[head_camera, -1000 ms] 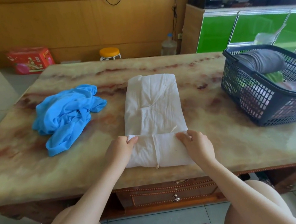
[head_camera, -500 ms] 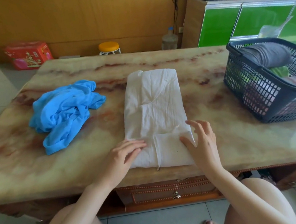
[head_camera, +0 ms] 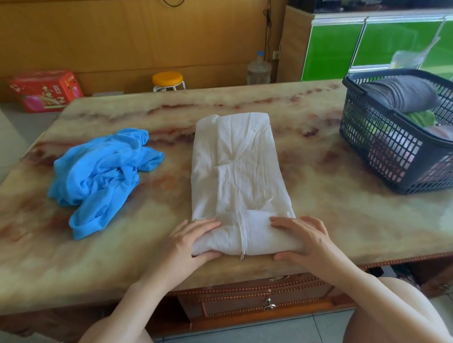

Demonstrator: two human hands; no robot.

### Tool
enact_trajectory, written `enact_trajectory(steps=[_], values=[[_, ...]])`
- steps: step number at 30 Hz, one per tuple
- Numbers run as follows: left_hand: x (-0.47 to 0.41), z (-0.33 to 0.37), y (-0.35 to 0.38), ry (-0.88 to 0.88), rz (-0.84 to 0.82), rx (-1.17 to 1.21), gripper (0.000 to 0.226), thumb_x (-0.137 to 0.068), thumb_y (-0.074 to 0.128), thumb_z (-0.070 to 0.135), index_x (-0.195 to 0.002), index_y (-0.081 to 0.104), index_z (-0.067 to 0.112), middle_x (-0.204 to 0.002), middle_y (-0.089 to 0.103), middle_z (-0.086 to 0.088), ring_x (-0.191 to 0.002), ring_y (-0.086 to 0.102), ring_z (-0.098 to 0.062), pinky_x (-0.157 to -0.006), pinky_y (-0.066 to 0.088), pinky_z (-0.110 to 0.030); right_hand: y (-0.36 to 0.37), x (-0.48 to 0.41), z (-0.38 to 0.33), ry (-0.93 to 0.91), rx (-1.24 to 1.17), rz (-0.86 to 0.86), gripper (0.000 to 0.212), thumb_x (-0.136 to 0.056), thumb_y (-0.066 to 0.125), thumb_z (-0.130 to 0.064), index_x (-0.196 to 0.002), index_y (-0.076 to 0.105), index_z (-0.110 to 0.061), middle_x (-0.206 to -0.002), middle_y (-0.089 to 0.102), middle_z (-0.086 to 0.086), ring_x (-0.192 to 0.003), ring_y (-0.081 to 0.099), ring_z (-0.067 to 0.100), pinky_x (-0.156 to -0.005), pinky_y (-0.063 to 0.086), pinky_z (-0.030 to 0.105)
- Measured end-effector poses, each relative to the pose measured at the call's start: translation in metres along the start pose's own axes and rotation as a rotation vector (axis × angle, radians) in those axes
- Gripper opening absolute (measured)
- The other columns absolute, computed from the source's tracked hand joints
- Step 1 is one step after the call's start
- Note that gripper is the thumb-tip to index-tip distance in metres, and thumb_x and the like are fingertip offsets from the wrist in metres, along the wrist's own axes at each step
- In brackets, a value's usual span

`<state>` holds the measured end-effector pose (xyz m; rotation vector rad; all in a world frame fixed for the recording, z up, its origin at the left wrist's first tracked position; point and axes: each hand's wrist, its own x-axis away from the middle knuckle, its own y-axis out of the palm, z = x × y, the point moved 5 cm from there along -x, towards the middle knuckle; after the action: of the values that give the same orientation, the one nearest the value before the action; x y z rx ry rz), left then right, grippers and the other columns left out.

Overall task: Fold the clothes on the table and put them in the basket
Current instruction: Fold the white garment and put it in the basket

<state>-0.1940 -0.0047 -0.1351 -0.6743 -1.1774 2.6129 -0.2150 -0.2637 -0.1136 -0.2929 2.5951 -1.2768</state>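
Both hands point(head_camera: 185, 246) point(head_camera: 307, 237) around white garment point(head_camera: 235, 167) end

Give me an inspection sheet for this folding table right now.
Surface: marble-patterned table, glossy.
Job's things: white garment part-folded at centre; blue garment crumpled, left; basket at right, holding grey cloth.
Clutter: plastic bag behind the basket.
Hands: left hand and right hand each hold the white garment's near fold.
Cables: one cable hanging down the wall.
Surroundings: red box, stool, bottle on the floor; green cabinet.
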Motion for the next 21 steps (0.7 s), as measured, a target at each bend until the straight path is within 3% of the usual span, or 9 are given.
enact_trajectory(steps=[1, 3, 6, 9, 11, 15, 16, 18, 21], values=[[0.0, -0.002, -0.001, -0.001, 0.022, 0.007, 0.062, -0.073, 0.056, 0.071, -0.128, 0.049, 0.042, -0.129, 0.046, 0.031, -0.121, 0.046, 0.005, -0.11, 0.016, -0.011, -0.003, -0.001, 0.0, -0.005, 0.0, 0.014, 0.059, -0.076, 0.076, -0.039, -0.125, 0.043, -0.047, -0.125, 0.034, -0.043, -0.117, 0.016, -0.009, -0.111, 0.02, 0.032], [0.001, -0.003, -0.001, 0.014, 0.061, -0.02, 0.06, -0.073, 0.06, 0.064, -0.126, 0.054, 0.037, -0.125, 0.047, 0.034, -0.119, 0.044, 0.012, -0.111, 0.014, -0.011, -0.007, -0.002, -0.003, -0.062, 0.028, 0.032, 0.055, -0.077, 0.077, -0.033, -0.124, 0.048, -0.039, -0.122, 0.04, -0.035, -0.109, 0.012, -0.031, -0.11, 0.018, 0.03], [0.001, -0.004, 0.0, 0.025, 0.067, -0.027, 0.062, -0.073, 0.063, 0.063, -0.127, 0.055, 0.033, -0.125, 0.048, 0.033, -0.121, 0.04, 0.017, -0.114, 0.009, -0.013, -0.009, -0.002, -0.002, -0.092, 0.046, 0.012, 0.055, -0.079, 0.075, -0.026, -0.128, 0.049, -0.031, -0.12, 0.04, -0.034, -0.112, 0.005, -0.037, -0.11, 0.02, 0.032], [0.002, -0.008, 0.0, 0.003, 0.013, -0.023, 0.065, -0.072, 0.064, 0.062, -0.131, 0.049, 0.039, -0.13, 0.048, 0.03, -0.125, 0.038, 0.014, -0.115, 0.006, -0.015, -0.008, -0.003, 0.008, -0.05, 0.03, -0.03, 0.056, -0.079, 0.073, -0.032, -0.127, 0.046, -0.04, -0.125, 0.04, -0.036, -0.114, 0.011, -0.027, -0.109, 0.022, 0.03], [0.001, -0.009, 0.001, -0.005, -0.03, -0.037, 0.065, -0.072, 0.065, 0.059, -0.132, 0.044, 0.046, -0.132, 0.045, 0.032, -0.126, 0.036, 0.014, -0.115, 0.004, -0.015, -0.007, -0.004, 0.014, -0.021, 0.03, -0.054, 0.053, -0.079, 0.072, -0.038, -0.123, 0.045, -0.046, -0.125, 0.041, -0.038, -0.114, 0.02, -0.01, -0.107, 0.024, 0.027], [-0.004, -0.007, -0.003, -0.029, 0.048, 0.012, 0.044, -0.081, 0.051, 0.063, -0.124, 0.048, 0.054, -0.12, 0.05, 0.041, -0.117, 0.047, 0.014, -0.115, 0.014, -0.018, -0.005, -0.007, 0.015, 0.031, -0.004, 0.017, 0.04, -0.085, 0.066, -0.04, -0.122, 0.052, -0.046, -0.11, 0.049, -0.036, -0.121, 0.019, 0.004, -0.098, 0.03, 0.022], [-0.005, -0.004, -0.006, -0.034, 0.112, -0.001, 0.041, -0.084, 0.044, 0.065, -0.12, 0.055, 0.05, -0.116, 0.056, 0.036, -0.111, 0.051, 0.01, -0.111, 0.023, -0.021, -0.005, -0.009, 0.015, 0.057, -0.021, 0.069, 0.034, -0.087, 0.064, -0.039, -0.12, 0.056, -0.041, -0.104, 0.055, -0.031, -0.122, 0.018, 0.004, -0.096, 0.032, 0.022], [-0.008, 0.002, -0.013, -0.071, 0.257, -0.051, 0.059, -0.087, 0.035, 0.068, -0.109, 0.07, 0.026, -0.104, 0.07, 0.012, -0.103, 0.054, -0.004, -0.096, 0.038, -0.027, -0.007, -0.014, 0.013, 0.079, -0.036, 0.148, 0.024, -0.089, 0.06, -0.039, -0.112, 0.063, -0.032, -0.089, 0.068, -0.011, -0.117, 0.018, -0.001, -0.098, 0.032, 0.025], [-0.016, 0.011, -0.026, -0.31, 0.196, -0.026, 0.053, -0.085, 0.051, 0.054, -0.084, 0.074, 0.007, -0.089, 0.067, -0.011, -0.096, 0.055, -0.019, -0.077, 0.038, -0.026, -0.016, -0.019, 0.006, 0.105, -0.111, 0.186, 0.018, -0.089, 0.058, -0.044, -0.088, 0.065, -0.028, -0.072, 0.064, -0.001, -0.115, 0.033, 0.011, -0.092, 0.037, 0.03]])
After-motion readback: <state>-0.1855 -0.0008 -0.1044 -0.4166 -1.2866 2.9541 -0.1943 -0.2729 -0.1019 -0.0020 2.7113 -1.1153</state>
